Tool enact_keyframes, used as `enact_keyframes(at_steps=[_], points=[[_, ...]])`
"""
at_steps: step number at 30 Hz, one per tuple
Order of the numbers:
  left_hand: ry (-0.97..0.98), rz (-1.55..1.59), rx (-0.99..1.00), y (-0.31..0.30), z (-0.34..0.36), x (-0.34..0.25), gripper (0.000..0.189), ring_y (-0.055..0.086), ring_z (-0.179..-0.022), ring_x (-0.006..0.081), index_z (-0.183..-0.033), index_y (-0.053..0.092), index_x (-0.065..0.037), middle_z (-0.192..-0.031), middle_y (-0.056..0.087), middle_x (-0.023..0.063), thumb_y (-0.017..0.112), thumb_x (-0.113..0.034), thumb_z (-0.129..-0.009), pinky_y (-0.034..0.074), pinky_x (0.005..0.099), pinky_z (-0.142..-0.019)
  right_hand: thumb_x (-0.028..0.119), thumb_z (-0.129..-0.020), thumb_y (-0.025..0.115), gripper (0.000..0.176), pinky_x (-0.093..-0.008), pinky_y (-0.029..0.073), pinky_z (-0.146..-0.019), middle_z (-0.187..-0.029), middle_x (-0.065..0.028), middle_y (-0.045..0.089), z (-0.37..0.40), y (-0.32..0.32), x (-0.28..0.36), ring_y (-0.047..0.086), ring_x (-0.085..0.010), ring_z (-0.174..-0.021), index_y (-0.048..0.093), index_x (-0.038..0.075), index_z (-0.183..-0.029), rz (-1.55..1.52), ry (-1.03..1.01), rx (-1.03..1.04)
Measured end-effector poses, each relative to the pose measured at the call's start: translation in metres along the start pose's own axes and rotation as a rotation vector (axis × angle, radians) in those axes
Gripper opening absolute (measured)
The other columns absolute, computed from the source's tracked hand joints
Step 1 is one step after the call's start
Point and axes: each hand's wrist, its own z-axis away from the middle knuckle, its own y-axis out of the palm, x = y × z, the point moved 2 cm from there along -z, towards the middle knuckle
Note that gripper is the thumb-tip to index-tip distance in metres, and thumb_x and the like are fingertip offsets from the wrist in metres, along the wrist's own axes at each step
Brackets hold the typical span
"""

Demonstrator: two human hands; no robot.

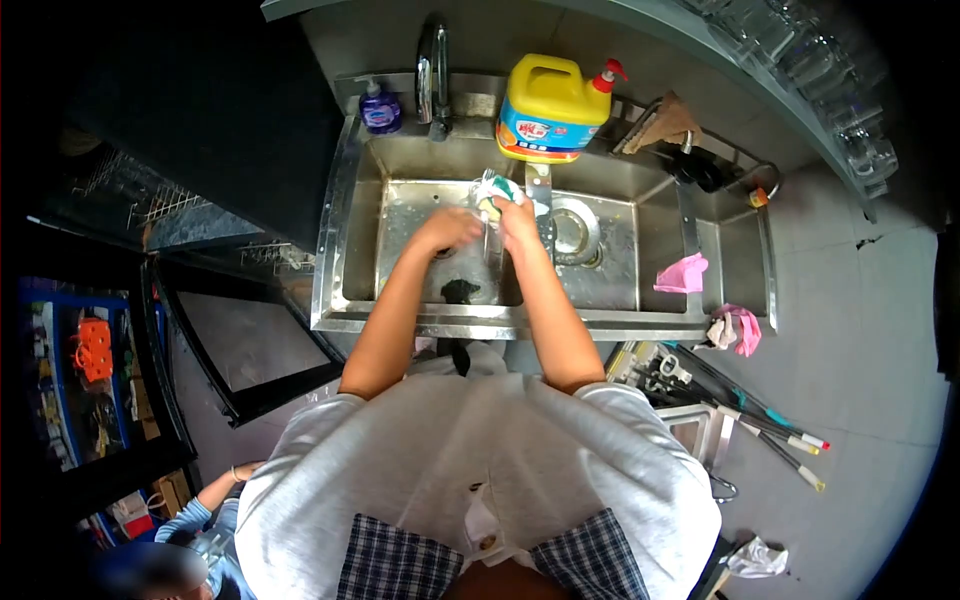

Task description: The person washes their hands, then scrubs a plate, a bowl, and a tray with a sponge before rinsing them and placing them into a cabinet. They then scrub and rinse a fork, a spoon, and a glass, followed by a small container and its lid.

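My right hand is closed around a foamy green-and-yellow sponge, held over the divider side of the left basin. Metal tines like a fork's stick up beside the sponge. Just left of it, my left hand hovers over the same basin, its fingers smeared by motion. A dark clump lies on the basin floor nearer my body. In the right basin sits a round metal dish.
Behind the basins stand a faucet, a purple soap bottle and a big yellow detergent jug. A pink cloth hangs over the right divider. Glasses line the shelf above. Another person's arm shows at lower left.
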Motion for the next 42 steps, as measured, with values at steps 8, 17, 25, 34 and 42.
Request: enact_keyframes(at_steps=[8, 17, 25, 34, 42], points=[[0.371, -0.41, -0.494, -0.025, -0.018, -0.04, 0.018, 0.053, -0.053, 0.0155, -0.078, 0.063, -0.001, -0.064, 0.06, 0.0091, 0.061, -0.018, -0.082, 0.043, 0.0308, -0.053, -0.011, -0.074, 0.054, 0.03, -0.0287, 0.05, -0.071, -0.092, -0.0099, 0.064, 0.01, 0.019, 0.02, 0.062, -0.0188, -0.082, 0.057, -0.004, -0.103, 0.325, -0.027, 0.193], [0.232, 0.229, -0.569, -0.071, -0.013, -0.032, 0.016, 0.065, -0.059, 0.0202, -0.091, 0.057, 0.008, -0.076, 0.064, 0.0143, 0.06, -0.005, -0.081, 0.051, 0.0271, -0.047, -0.009, -0.075, 0.058, 0.027, -0.0326, 0.054, -0.053, -0.086, -0.0118, 0.064, 0.019, -0.031, 0.005, 0.064, -0.0226, -0.07, 0.057, -0.002, -0.101, 0.374, 0.122, 0.303], [0.201, 0.551, -0.272, -0.063, 0.004, -0.016, 0.013, 0.066, -0.072, 0.023, -0.094, 0.056, 0.003, -0.085, 0.064, 0.0131, 0.06, -0.005, -0.084, 0.056, 0.0281, -0.06, 0.011, -0.085, 0.059, 0.025, -0.0335, 0.052, -0.052, -0.09, -0.0118, 0.062, 0.0, -0.016, 0.021, 0.063, -0.0227, -0.075, 0.051, 0.001, -0.107, 0.139, 0.158, 0.204], [0.316, 0.444, -0.318, -0.048, 0.005, -0.029, 0.013, 0.064, -0.066, 0.0164, -0.092, 0.059, 0.003, -0.079, 0.064, 0.0101, 0.061, -0.006, -0.083, 0.055, 0.0258, -0.057, 0.024, -0.093, 0.047, 0.028, -0.0338, 0.052, -0.067, -0.097, -0.0107, 0.063, -0.012, 0.03, 0.0, 0.063, -0.0219, -0.081, 0.054, 0.003, -0.109, 0.042, 0.442, 0.155], [0.456, 0.209, -0.543, -0.052, -0.006, -0.025, 0.01, 0.057, -0.058, 0.0087, -0.085, 0.061, 0.0, -0.072, 0.063, 0.0033, 0.065, -0.008, -0.08, 0.043, 0.0209, -0.049, 0.014, -0.085, 0.061, 0.031, -0.0298, 0.051, -0.066, -0.097, -0.0067, 0.061, 0.007, 0.034, 0.004, 0.06, -0.0163, -0.082, 0.05, 0.003, -0.112, 0.254, 0.254, 0.345]])
